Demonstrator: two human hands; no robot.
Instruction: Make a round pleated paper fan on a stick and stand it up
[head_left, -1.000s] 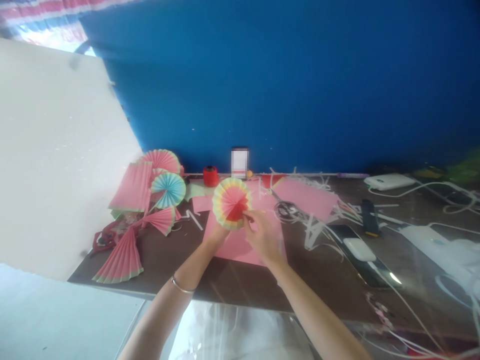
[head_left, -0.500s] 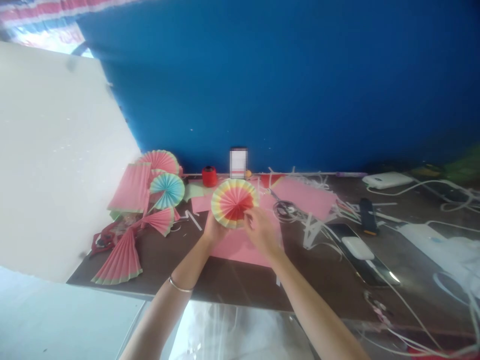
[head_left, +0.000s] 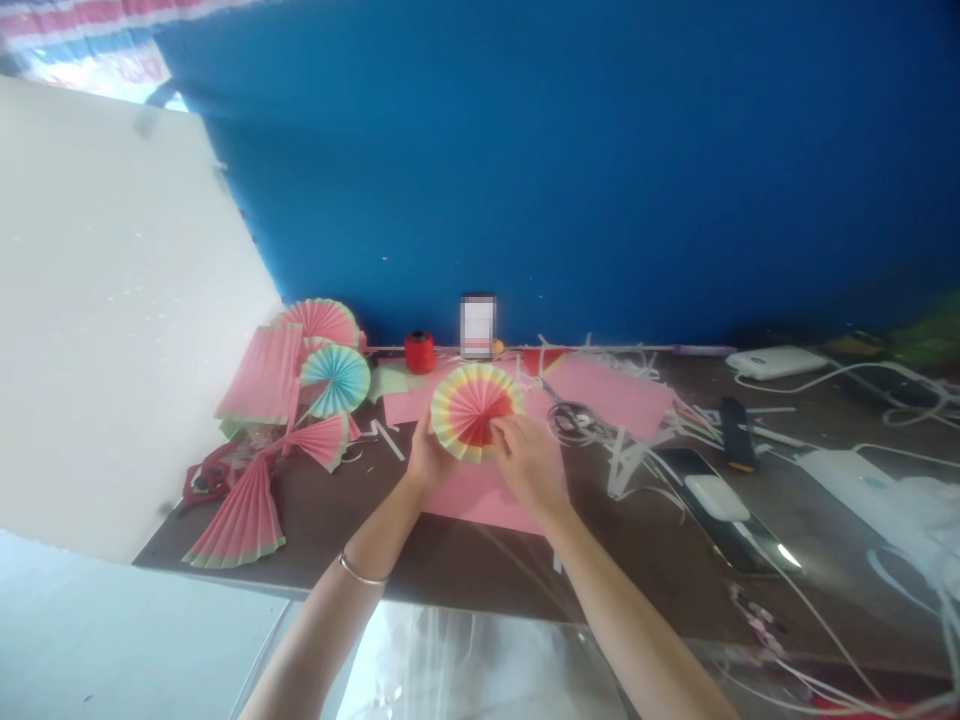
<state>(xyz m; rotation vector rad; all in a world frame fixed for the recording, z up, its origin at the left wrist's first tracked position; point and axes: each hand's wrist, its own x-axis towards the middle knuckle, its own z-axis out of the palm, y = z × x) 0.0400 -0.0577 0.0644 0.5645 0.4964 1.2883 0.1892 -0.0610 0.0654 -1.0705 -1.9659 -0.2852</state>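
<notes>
A round pleated paper fan [head_left: 474,405], pink and red in the middle with a yellow-green rim, is held up above the table. My left hand [head_left: 431,460] grips its lower left edge, the fingers partly hidden behind the paper. At its lower right, my right hand [head_left: 521,455] pinches the red folds near the centre with thumb and fingertips. Beneath both hands lies a sheet of pink paper [head_left: 487,500]. Scissors [head_left: 574,422] rest just right of the fan, partly over a second pink sheet [head_left: 611,390].
Finished-looking pleated pink fans [head_left: 244,515] and a blue rosette [head_left: 335,381] lie at left. A red spool [head_left: 419,352] stands at the back beside a propped phone [head_left: 478,325]. White paper strips [head_left: 622,465], a dark phone [head_left: 727,525] and cables spread over the right side.
The fan has shifted slightly right and down. My right hand's fingers have moved a little along with it, still at the red folds.
</notes>
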